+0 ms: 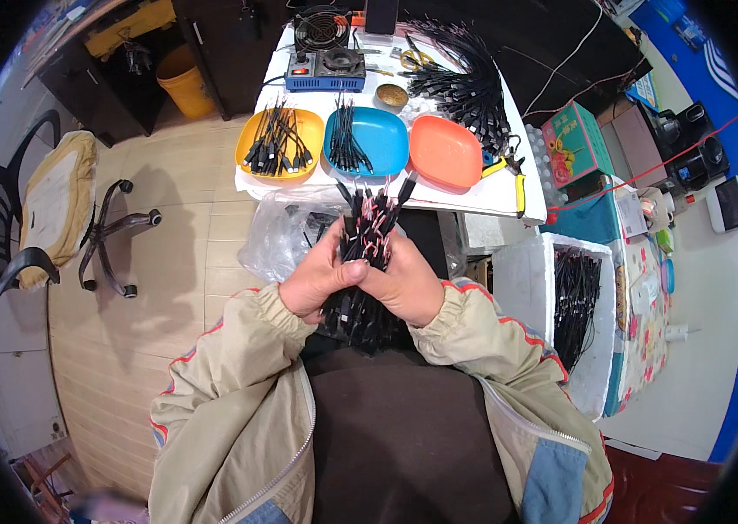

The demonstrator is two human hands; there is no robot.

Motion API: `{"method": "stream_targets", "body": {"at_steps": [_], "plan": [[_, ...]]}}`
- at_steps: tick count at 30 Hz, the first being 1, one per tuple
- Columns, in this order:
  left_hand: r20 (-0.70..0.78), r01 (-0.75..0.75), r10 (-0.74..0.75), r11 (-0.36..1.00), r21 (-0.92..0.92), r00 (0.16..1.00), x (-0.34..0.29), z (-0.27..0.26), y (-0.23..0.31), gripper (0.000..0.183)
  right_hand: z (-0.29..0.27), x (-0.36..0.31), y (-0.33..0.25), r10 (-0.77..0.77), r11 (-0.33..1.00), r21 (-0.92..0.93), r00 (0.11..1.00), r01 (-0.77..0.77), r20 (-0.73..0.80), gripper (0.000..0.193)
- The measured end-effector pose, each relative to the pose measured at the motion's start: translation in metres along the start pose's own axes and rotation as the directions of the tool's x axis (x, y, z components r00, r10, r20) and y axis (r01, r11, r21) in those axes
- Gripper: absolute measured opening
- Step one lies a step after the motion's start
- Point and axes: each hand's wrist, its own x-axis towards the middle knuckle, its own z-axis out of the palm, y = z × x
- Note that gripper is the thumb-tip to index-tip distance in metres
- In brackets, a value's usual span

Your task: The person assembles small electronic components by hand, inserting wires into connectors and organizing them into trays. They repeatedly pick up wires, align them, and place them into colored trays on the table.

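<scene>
A thick bundle of short black cables point(358, 301) with pink and red wire ends is gripped between my two hands, above my lap. My left hand point(321, 275) wraps its left side, and my right hand point(408, 279) closes round its right side, the thumbs meeting in front. Just beyond, on the white table, stand a yellow bowl point(253, 133) with black cables, a blue bowl point(393, 140) with fewer cables, and an orange-red bowl point(446, 153) with nothing seen in it. A clear plastic bag point(277, 240) hangs or lies beside my left hand.
Behind the bowls are a blue soldering station point(325, 80), a fan point(322, 31), a small round tin point(391, 96) and a large cable heap point(473, 96). Yellow-handled pliers point(520, 192) lie at the table's right edge. A white foam box point(521, 279) holds black cables; an office chair point(59, 205) stands left.
</scene>
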Motion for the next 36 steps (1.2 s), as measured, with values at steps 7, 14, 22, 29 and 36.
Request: {"method": "stream_targets", "body": {"at_steps": [7,14,22,29,36], "plan": [[0.025,0.133,-0.131,0.986,-0.1,0.991,-0.01,-0.008,-0.026,0.101,-0.006,-0.012,0.01,-0.382,0.747,-0.59,0.924,0.308,-0.001,0.051],[0.082,0.093,-0.097,0.994,0.053,0.992,-0.011,0.01,-0.022,0.051,-0.034,-0.012,0.004,-0.304,0.277,-0.927,0.938,0.251,0.164,0.067],[0.277,0.126,-0.128,0.992,0.024,0.952,-0.002,0.009,-0.02,0.044,-0.073,0.017,-0.029,0.083,0.994,0.068,0.994,-0.088,0.067,0.04],[0.26,0.12,-0.111,0.993,-0.018,0.959,-0.002,0.006,-0.021,0.048,-0.077,0.019,-0.052,0.031,0.999,0.019,0.984,-0.028,-0.177,0.021],[0.214,0.14,-0.12,0.987,-0.081,0.969,-0.002,0.0,-0.025,0.045,-0.07,-0.042,-0.059,-0.596,0.75,-0.509,0.767,0.424,-0.239,0.028]]}}
